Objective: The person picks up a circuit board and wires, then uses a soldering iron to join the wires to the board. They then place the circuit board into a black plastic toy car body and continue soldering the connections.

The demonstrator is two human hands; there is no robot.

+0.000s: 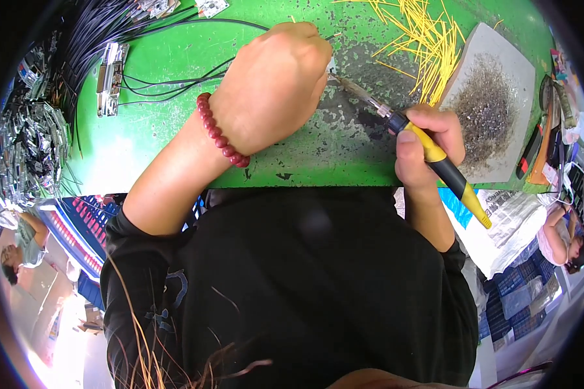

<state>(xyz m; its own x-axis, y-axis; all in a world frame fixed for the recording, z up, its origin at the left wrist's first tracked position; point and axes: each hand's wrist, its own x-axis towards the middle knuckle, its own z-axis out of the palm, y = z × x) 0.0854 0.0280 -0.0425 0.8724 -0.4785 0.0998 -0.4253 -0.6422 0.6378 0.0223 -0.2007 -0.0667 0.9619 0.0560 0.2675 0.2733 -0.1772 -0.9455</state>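
Note:
My left hand (276, 91), with a red bead bracelet (217, 135) at its wrist, is closed over the bench with its back turned up. Thin black wires (175, 83) run under it from the left, and its fingers hide what they hold. A small pale piece (331, 65) shows beside the fingers. My right hand (428, 142) grips a yellow-and-black soldering iron (449, 170) like a pen. The iron's metal tip (344, 83) points up and left, close to the pale piece; whether they touch I cannot tell.
Several yellow wires (428, 55) lie loose at the far right. Beside them a grey board (516, 84) bears dark crumbly residue. Black wires (87, 55) and flat metal parts (110, 78) lie left, near a heap of shiny metal parts (29, 139). Tools (542, 142) line the right edge.

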